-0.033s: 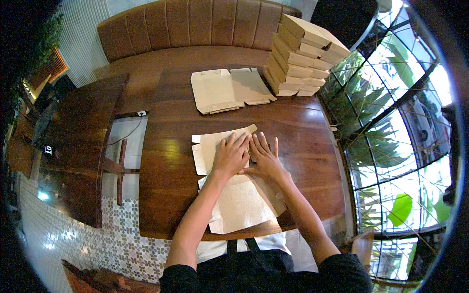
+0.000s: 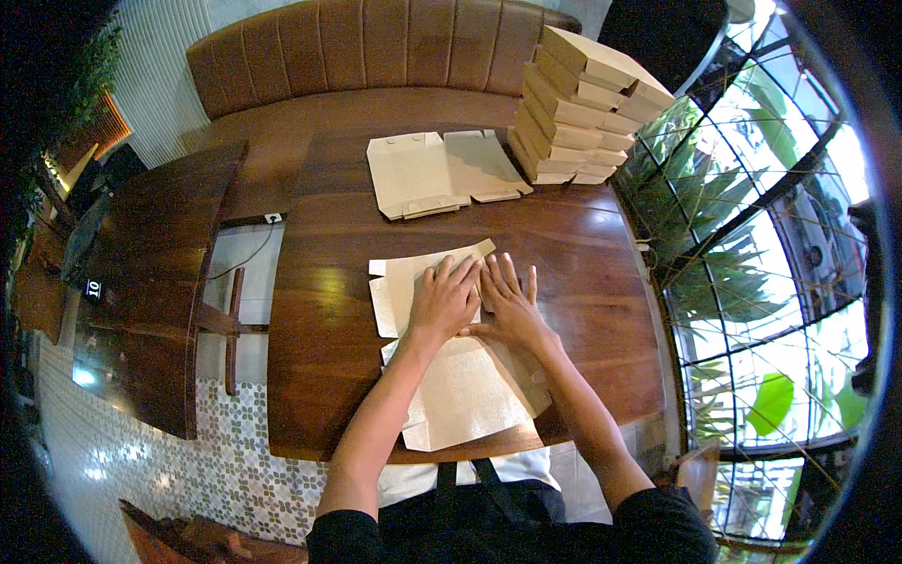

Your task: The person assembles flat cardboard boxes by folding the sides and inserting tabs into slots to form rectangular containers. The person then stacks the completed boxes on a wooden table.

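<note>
A flat, unfolded tan cardboard box blank point(image 2: 470, 395) lies on the wooden table point(image 2: 592, 254) right in front of me. My left hand point(image 2: 443, 299) and my right hand point(image 2: 507, 303) rest palm down on its far half, side by side and touching, fingers stretched out. Neither hand grips anything. The blank's near part reaches the table's front edge, and one far flap sticks out past my fingertips.
A small pile of flat box blanks point(image 2: 437, 174) lies at the table's far side. A tall stack of folded cardboard boxes point(image 2: 583, 103) stands at the far right corner. A brown padded bench point(image 2: 376, 56) runs behind, a second wooden table point(image 2: 160, 263) stands left, and a glass wall with plants point(image 2: 752, 244) is right.
</note>
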### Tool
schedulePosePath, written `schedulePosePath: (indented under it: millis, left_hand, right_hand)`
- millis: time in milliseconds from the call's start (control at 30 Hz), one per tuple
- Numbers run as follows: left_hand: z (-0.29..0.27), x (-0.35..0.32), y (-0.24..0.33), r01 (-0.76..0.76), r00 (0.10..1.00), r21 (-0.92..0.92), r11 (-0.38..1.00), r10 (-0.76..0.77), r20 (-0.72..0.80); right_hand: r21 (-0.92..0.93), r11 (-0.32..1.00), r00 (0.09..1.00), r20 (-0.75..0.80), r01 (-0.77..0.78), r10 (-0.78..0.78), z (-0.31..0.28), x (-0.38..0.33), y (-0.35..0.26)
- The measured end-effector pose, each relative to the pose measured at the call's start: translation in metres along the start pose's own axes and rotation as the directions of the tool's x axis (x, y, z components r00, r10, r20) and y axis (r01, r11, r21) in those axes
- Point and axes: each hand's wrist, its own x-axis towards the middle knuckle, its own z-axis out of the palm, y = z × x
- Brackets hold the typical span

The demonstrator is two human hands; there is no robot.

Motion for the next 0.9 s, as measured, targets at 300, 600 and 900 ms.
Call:
schedulePosePath:
  millis: [300,600,900]
  left_hand:
    - [-0.002,0.003,0.005,0.039,0.999,-0.012,0.999,-0.038,0.028]
    - [-0.001,0.001,0.002,-0.01,0.999,0.097,0.995,0.005,0.052]
    - [0.005,0.001,0.006,0.044,0.998,0.033,0.998,-0.043,-0.053]
  right_hand:
    - [0.013,0.999,0.999,0.013,-0.038,0.038,-0.006,-0.052,-0.007]
    - [0.058,0.998,1.0,-0.004,0.001,-0.001,-0.001,0.007,0.004]
    - [0.06,0.998,1.0,-0.006,-0.005,0.005,-0.009,-0.047,-0.009]
